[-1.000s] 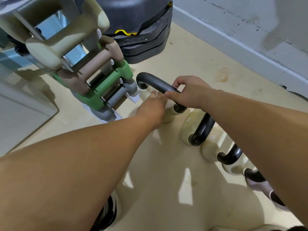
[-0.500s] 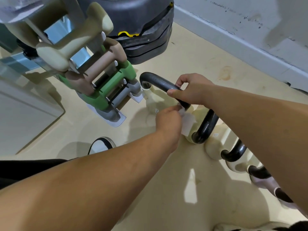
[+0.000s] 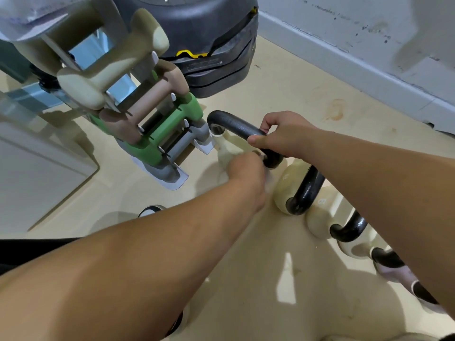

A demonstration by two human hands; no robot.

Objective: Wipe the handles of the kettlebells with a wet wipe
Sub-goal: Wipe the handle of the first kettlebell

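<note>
Several cream kettlebells with black handles stand in a row on the floor, running toward the lower right. My right hand (image 3: 283,136) is closed around the arched handle (image 3: 234,125) of the farthest kettlebell (image 3: 227,153). My left hand (image 3: 246,172) is bunched just under that handle's near end, pressed against it. The wet wipe (image 3: 270,177) is almost hidden in the left hand; only a pale scrap shows beside the fingers. The second kettlebell's handle (image 3: 306,193) and the third's handle (image 3: 349,230) are untouched.
A rack of cream, tan, green and grey dumbbells (image 3: 147,112) stands close on the left of the handle. A dark stacked weight base (image 3: 209,50) sits behind. A grey wall skirting (image 3: 344,60) runs along the right. A shoe tip (image 3: 151,209) and a white cabinet (image 3: 37,173) are at left.
My left hand, which had dropped below the handle with the white wipe showing, has come back up against the handle's near end. My right hand has kept its grip.
</note>
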